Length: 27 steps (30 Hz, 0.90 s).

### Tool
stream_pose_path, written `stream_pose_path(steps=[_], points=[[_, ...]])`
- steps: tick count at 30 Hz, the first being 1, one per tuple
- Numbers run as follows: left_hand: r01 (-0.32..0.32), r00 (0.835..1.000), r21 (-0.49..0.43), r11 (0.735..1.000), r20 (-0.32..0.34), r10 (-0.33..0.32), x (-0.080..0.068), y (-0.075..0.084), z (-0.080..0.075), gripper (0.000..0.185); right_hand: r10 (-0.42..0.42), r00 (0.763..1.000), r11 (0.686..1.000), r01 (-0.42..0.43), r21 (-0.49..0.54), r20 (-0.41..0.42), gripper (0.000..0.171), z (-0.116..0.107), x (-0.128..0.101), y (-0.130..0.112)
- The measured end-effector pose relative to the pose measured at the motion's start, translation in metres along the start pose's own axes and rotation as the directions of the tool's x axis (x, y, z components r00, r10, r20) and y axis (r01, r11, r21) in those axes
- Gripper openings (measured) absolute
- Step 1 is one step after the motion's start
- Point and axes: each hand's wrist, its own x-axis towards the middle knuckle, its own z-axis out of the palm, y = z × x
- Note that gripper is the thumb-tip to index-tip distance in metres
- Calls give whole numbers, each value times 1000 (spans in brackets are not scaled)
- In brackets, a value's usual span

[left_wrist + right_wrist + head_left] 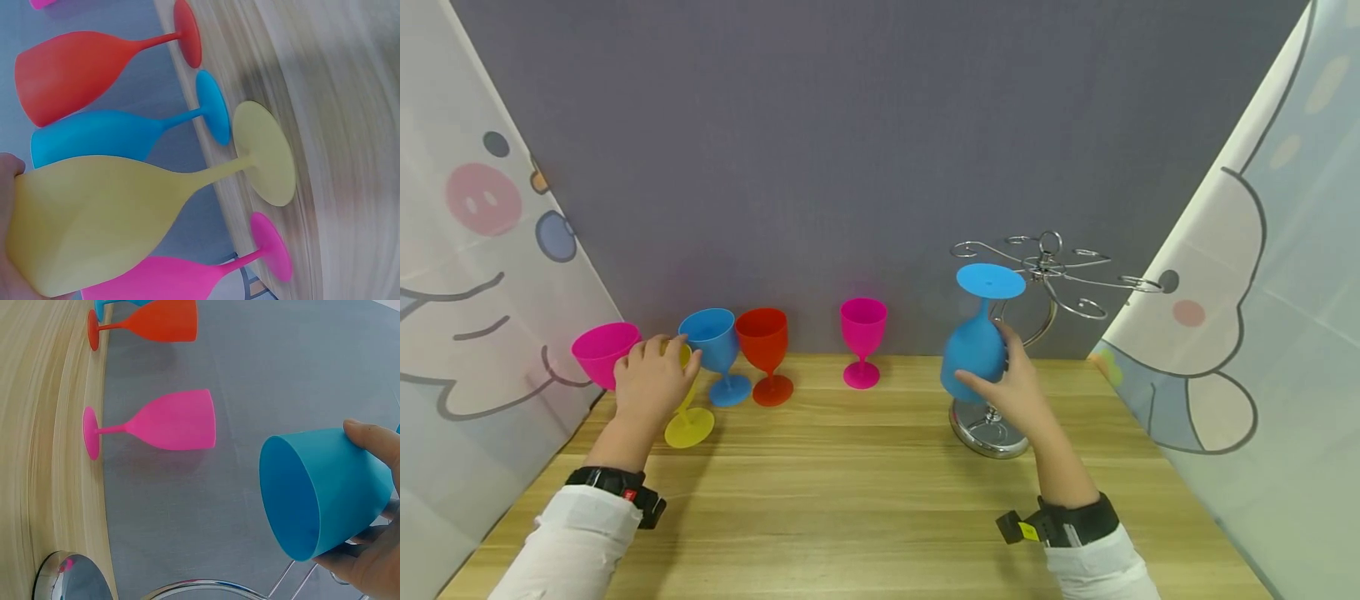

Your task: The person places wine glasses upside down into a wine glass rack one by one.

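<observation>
My right hand grips a blue goblet by its bowl, upside down, with the foot on top. The right wrist view shows its open mouth, with the thumb on one side and fingers on the other. Just behind it stands a silver metal rack with curled wire arms; whether goblet and rack touch I cannot tell. On the left, my left hand holds an upright yellow goblet around the rim. Its foot appears to rest on the table.
Beside the yellow goblet stand a pink goblet, a second blue goblet and a red goblet. Another pink goblet is mid-table at the back. A grey panel closes off the wooden table's rear; printed sheets flank it.
</observation>
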Motion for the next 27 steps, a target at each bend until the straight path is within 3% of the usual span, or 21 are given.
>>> stream_pose_path(steps=[17, 27], points=[[-8, 999, -6, 1000, -33, 8, -2, -1, 0, 48, -11, 1000, 1000, 11, 14, -12, 99, 3, 0, 10], [14, 1000, 10, 1000, -11, -14, -1, 0, 1, 49, -17, 1000, 999, 17, 47, 2, 101, 10, 1, 14]])
